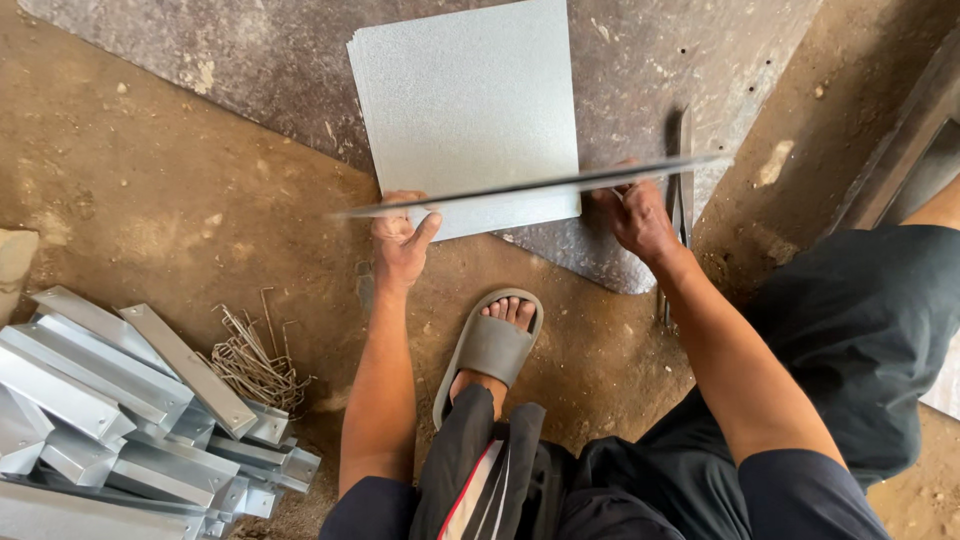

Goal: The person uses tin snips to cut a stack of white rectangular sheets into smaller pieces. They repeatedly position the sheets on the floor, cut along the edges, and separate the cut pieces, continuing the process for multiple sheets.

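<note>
Dirt floor [150,200]; worn metal plate [640,60] under stacked sheets [465,110].

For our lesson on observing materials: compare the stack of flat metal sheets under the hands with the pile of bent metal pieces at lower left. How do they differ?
The sheets are flat squares; the bent pieces are long folded channels. The sheets lie in one neat stack; the pieces are heaped at mixed angles. The left hand and right hand hold a strip across the sheets; no hand touches the pieces. Both look like grey galvanised metal.

Metal pile [120,420] cut off; tool [680,215] perhaps snips
</note>
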